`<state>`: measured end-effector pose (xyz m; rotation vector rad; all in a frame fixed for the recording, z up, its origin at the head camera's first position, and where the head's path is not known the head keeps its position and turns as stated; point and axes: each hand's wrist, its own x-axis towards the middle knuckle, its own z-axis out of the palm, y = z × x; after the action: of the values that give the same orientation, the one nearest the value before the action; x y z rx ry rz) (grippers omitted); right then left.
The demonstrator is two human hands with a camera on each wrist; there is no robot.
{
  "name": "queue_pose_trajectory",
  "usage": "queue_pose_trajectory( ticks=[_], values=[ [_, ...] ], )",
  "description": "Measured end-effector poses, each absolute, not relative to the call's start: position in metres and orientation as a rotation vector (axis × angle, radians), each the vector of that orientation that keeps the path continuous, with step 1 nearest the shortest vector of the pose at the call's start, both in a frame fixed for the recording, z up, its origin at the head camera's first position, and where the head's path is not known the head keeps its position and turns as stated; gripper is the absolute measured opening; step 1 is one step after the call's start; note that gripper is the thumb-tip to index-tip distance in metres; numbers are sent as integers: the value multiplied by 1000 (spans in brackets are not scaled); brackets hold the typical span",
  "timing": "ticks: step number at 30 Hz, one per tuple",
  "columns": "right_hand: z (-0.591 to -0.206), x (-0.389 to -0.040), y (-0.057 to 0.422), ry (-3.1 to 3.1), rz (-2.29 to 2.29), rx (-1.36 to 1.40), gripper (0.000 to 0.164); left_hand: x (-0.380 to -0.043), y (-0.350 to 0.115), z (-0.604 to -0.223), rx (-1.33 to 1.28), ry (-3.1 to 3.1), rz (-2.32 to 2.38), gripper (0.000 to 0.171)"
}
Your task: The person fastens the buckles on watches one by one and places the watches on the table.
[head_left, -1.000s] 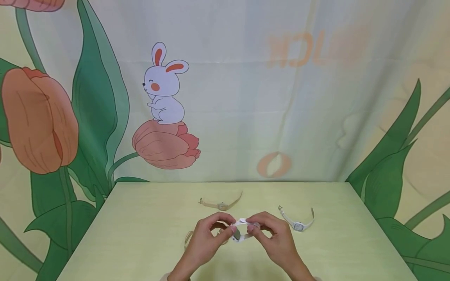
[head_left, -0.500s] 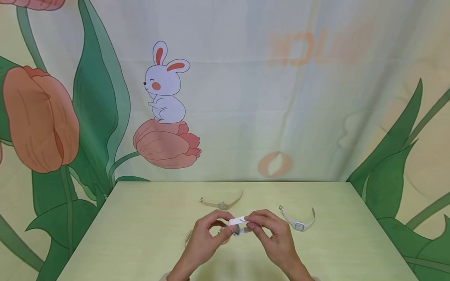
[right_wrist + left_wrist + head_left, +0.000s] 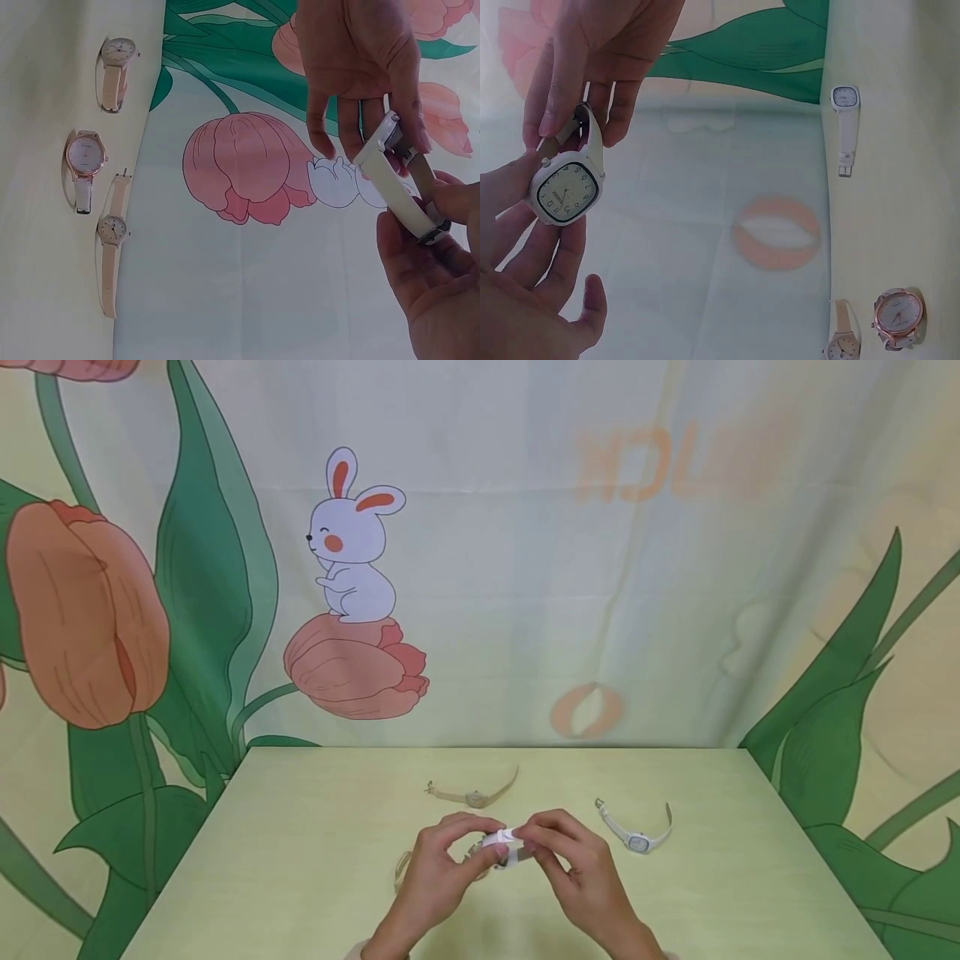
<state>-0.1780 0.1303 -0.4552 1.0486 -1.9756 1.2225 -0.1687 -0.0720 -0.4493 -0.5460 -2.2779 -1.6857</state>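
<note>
Both hands hold a white square-faced wristwatch (image 3: 566,193) above the table, its strap curved into a loop. My left hand (image 3: 442,870) grips the watch case, the dial showing in the left wrist view. My right hand (image 3: 583,872) pinches the strap near the buckle (image 3: 435,234), where the strap ends come together; fingers partly cover this spot. In the right wrist view the white outer strap (image 3: 401,191) stretches between the hands.
On the yellow-green table (image 3: 300,827) lie a beige-strapped watch (image 3: 476,798) at the back and a white watch (image 3: 637,842) at the right. A rose-gold-rimmed watch (image 3: 86,155) and another beige-strapped watch (image 3: 118,52) lie partly behind the left hand. A printed curtain (image 3: 487,568) hangs behind.
The white watch has tilted between the hands, so its loop looks flatter in the head view. The right fingertips have shifted slightly along the strap. The watches on the table have stayed put.
</note>
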Motion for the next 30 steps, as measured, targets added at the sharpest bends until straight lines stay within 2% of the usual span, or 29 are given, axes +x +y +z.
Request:
queue_pose_trajectory(
  ticks=[4, 9, 15, 18, 26, 30],
  values=[
    [-454, -177, 128, -1969, 1221, 1073, 33, -170, -71, -451, -556, -2269, -1727, 16],
    [-455, -175, 128, -2061, 1314, 908, 38, -171, -68, -450, -492, -2260, -1844, 17],
    [-454, -177, 129, -2007, 1347, 918, 25, -171, -68, -449, -496, -2225, -1920, 16],
    [-454, -177, 128, -1975, 1340, 958, 25, -171, -67, -451, -541, -2218, -1926, 16],
    [-457, -173, 126, -2113, 1558, 829, 44, -170, -66, -451, -461, -2110, -2091, 20],
    [-457, -172, 126, -2091, 1622, 835, 34, -171, -66, -453, -426, -2065, -2177, 25]
  ],
)
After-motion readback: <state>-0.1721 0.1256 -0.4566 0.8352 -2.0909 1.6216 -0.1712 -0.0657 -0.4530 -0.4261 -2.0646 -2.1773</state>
